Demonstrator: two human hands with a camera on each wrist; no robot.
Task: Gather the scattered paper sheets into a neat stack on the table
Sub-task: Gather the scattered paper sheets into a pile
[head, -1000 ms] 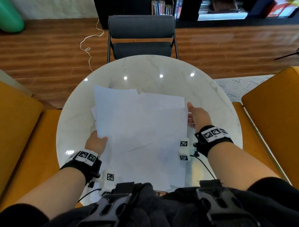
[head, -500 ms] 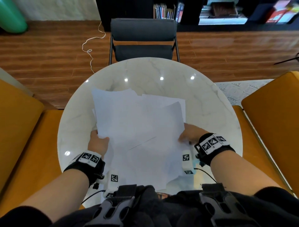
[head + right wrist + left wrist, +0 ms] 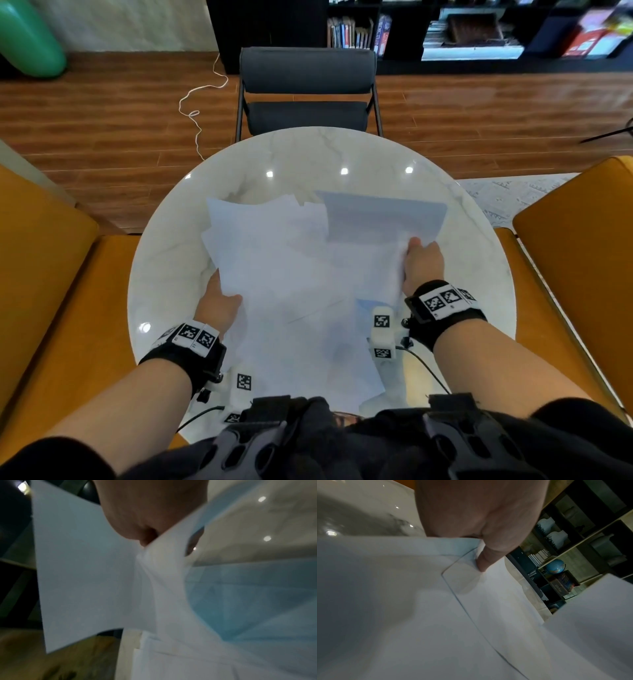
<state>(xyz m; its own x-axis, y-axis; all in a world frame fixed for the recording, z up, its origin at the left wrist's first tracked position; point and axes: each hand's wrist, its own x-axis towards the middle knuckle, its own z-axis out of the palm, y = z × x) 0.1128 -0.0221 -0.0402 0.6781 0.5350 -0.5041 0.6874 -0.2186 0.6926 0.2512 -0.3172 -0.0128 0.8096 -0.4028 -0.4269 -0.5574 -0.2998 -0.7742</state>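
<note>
A loose pile of white paper sheets lies askew on the round marble table. My left hand grips the pile's left edge; in the left wrist view its thumb presses on top of the sheets, with the fingers hidden beneath. My right hand pinches the pile's right edge. One sheet is raised off the table at the far right, and the right wrist view shows that sheet standing up beside my right hand.
A black chair stands at the table's far side. Orange seats flank the table on the left and on the right. A dark bookshelf runs along the back wall. Bare marble rings the pile.
My right hand went from the pile's right edge in toward me, then out to the right edge again, and a sheet now stands raised there. The left hand has kept its hold.
</note>
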